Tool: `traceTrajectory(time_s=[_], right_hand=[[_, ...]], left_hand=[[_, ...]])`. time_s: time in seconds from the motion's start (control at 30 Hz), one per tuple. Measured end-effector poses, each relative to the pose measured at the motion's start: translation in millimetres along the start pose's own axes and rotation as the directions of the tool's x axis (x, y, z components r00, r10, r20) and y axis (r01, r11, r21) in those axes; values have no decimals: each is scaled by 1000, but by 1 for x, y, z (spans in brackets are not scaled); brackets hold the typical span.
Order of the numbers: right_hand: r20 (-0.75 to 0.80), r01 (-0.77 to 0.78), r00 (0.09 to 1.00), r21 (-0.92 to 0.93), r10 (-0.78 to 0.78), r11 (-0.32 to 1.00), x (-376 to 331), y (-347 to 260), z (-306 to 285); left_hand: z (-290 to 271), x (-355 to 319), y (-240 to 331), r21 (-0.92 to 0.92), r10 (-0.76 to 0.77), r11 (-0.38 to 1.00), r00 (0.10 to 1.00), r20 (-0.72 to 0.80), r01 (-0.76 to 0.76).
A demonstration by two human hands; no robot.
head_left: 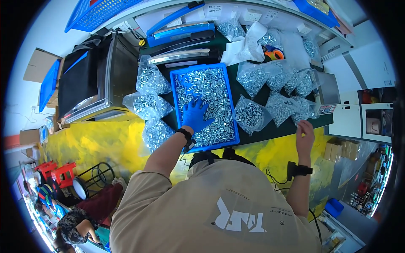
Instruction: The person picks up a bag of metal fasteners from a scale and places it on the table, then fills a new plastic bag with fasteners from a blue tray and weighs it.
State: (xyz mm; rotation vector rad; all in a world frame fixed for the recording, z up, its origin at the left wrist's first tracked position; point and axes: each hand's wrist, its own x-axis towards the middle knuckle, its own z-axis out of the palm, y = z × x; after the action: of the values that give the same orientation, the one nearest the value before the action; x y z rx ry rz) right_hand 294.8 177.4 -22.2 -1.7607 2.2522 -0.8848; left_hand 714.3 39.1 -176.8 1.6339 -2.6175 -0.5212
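My left hand (195,115), in a blue glove, lies with fingers spread on a heap of small shiny metal fasteners (213,86), short and cylindrical. They fill a shallow blue plastic tray (236,125) on the dark worktop in front of me. My bare right hand (305,129) is off to the right, at the worktop's near edge, its fingers bent and drawn together. Whatever they hold, if anything, is too small to make out. Closest to it is a clear plastic bag of fasteners (303,108).
Clear bags of fasteners (154,80) flank the tray on both sides. Behind it lie blue and black long-handled sealers (181,34), white paper (249,46) and an orange tape roll (276,54). A grey metal box (327,87) stands at right. Cables hang near my right arm.
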Motion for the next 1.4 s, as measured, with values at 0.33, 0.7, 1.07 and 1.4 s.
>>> traceTrajectory(time_s=[0.33, 0.7, 1.07, 1.4], right_hand=[[-599, -244, 680, 358, 423, 901, -49, 143, -174], [-411, -549, 691, 237, 595, 802, -84, 131, -128], [-106, -378, 925, -167, 365, 910, -66, 75, -51], [-26, -269, 963, -70, 268, 961, -54, 42, -16]], left_hand=[[15, -6, -9, 101, 97, 990, 994, 53, -102], [24, 2, -8, 94, 49, 994, 999, -8, -48], [27, 19, -11, 57, 66, 997, 994, -90, -61], [23, 41, -1, 71, -62, 996, 994, 85, 56]])
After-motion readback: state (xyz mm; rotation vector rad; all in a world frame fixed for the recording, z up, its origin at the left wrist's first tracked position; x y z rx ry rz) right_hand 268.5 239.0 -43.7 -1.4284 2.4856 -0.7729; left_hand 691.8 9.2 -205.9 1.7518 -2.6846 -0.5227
